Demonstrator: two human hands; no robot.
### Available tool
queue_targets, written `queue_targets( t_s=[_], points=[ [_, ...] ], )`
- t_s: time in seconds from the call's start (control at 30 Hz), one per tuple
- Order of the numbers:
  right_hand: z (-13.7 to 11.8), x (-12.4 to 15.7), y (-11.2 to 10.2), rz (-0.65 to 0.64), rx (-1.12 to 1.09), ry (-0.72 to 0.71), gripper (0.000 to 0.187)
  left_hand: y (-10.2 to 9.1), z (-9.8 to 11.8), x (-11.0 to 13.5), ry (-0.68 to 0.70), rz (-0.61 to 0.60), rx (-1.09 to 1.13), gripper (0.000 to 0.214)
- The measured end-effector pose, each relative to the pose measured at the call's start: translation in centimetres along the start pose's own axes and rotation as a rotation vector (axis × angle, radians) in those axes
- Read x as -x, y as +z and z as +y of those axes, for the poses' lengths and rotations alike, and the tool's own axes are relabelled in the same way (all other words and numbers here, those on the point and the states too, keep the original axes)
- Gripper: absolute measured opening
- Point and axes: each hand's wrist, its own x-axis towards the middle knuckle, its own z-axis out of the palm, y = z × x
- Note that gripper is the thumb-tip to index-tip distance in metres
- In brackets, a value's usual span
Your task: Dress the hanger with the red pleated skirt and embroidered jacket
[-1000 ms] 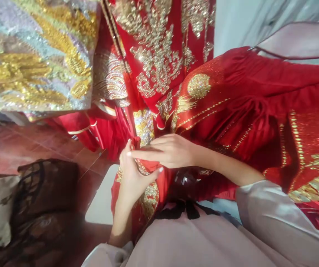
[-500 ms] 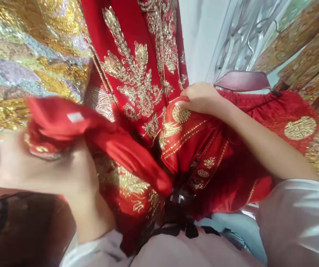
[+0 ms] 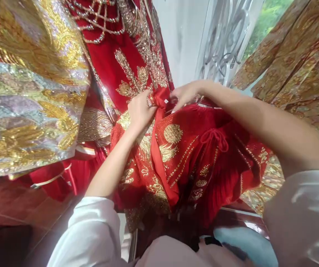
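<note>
My left hand (image 3: 141, 109) is closed round the waistband of a red skirt (image 3: 176, 148) with gold embroidery and a tied red cord. A small white tag shows beside its fingers. Close by on the right, my right hand (image 3: 188, 94) has its fingers bent at the skirt's top edge. What those fingertips hold is hidden. Just beyond that wrist rises the metal hook of a hanger (image 3: 224, 68); most of the hanger's bar is covered by the skirt and my arm.
A red gown (image 3: 103, 55) with gold beadwork hangs straight ahead. Gold and silver sequined cloth (image 3: 28, 100) hangs at the left, and gold brocade garments (image 3: 301, 66) at the right. A white panel (image 3: 181, 40) stands behind. Reddish floor (image 3: 6, 218) shows lower left.
My left hand has swung from the far left to the middle, bringing its bunched red cloth beside my right hand. My right hand has moved slightly left, and the hanger is now more covered.
</note>
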Motion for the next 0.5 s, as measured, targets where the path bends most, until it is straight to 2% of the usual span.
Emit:
queue_targets(
  t_s=[0.07,0.1,0.17,0.27,0.33,0.43,0.5],
  points=[
    [-0.5,-1.0,0.5,-0.086,-0.087,-0.045,0.035,-0.6,0.0,0.3,-0.013,0.01,0.018,0.035],
    [-0.8,-1.3,1.0,-0.085,-0.133,-0.089,0.036,-0.9,0.2,0.4,-0.023,0.011,0.022,0.036],
    [-1.3,-1.7,1.9,-0.038,-0.177,-0.152,0.037,-1.4,0.6,0.6,-0.042,0.004,0.028,0.038],
    [-1.6,-2.3,2.6,0.074,-0.084,-0.161,0.036,-2.8,0.9,1.1,-0.028,-0.086,0.074,0.039],
    [-1.4,-2.8,2.2,0.147,0.065,-0.119,0.032,-4.6,0.6,1.6,-0.028,-0.172,0.135,0.034],
    [-0.9,-3.3,0.3,0.223,0.303,-0.025,0.026,-7.8,0.1,2.3,-0.105,-0.235,0.203,0.023],
    [-0.3,-3.1,-1.2,0.309,0.368,-0.02,0.034,-9.2,0.7,2.8,-0.143,-0.255,0.186,0.023]
  ],
)
